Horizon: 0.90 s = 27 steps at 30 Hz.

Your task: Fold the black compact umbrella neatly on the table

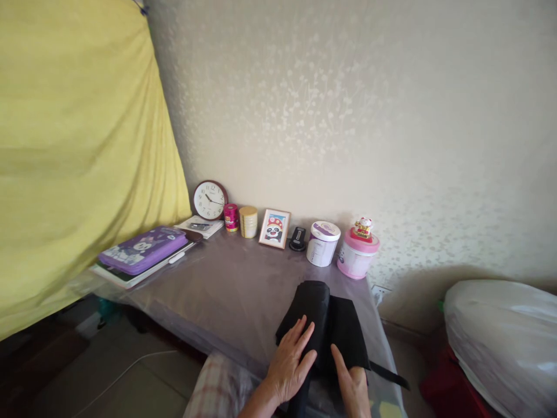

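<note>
A folded piece of black fabric point(319, 302) with a loose strap point(389, 374) lies near the table's front right corner. It has a thick folded part on the left and a flatter flap on the right. Flat on the folded part rests my left hand point(290, 363), its fingers stretched out. My right hand point(351, 386) is at the near edge of the right flap, thumb on top. Its other fingers go under the fabric and are hidden, so the flap sits between thumb and fingers. The strap hangs past the table's right side.
Along the wall stand a clock point(210, 200), a pink can point(231, 217), a yellow cup point(248, 222), a framed panda picture point(274, 229), a black device point(297, 238), a white tub point(321, 252) and a pink tub point(354, 261) bearing a cat figurine point(363, 229). A purple case point(143, 249) lies left.
</note>
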Tool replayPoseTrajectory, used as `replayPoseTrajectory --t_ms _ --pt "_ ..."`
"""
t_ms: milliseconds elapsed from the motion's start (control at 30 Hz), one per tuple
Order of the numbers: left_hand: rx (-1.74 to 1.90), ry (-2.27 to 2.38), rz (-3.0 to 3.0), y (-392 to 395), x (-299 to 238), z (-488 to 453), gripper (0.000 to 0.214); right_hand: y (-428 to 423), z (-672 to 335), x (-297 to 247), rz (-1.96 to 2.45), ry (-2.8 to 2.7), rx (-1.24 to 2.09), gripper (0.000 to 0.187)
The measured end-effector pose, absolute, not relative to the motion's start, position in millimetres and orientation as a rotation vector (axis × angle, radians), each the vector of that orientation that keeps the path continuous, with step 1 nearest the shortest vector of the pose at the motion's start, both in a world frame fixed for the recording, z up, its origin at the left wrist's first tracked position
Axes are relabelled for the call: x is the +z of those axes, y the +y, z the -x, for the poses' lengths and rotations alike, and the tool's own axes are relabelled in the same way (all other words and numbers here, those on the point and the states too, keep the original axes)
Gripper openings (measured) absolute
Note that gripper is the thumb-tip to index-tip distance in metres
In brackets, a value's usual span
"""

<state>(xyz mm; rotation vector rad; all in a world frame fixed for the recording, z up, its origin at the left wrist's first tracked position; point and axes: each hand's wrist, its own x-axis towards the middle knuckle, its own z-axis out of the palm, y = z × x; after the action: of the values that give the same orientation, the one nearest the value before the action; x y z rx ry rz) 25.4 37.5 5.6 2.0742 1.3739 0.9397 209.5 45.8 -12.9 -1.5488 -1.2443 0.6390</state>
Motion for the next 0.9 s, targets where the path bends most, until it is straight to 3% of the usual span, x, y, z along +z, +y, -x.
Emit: replayPoseTrajectory --t_ms 233,667,900 --pt "0.963 1.383 -2.089 38.5 0.2 -25.8 0.051 59.8 -187.2 10.7 1.418 -1.147 0.672 0.067" --pt "0.998 1.462 -2.084 43.0 -17.8 -28.6 0.046 70.3 -152.1 8.9 1.316 -1.559 0.524 0.037" --pt "1.015 1.325 -1.783 41.2 -5.6 -21.2 0.051 53.8 -148.4 26.4 1.282 -1.815 0.325 0.035"
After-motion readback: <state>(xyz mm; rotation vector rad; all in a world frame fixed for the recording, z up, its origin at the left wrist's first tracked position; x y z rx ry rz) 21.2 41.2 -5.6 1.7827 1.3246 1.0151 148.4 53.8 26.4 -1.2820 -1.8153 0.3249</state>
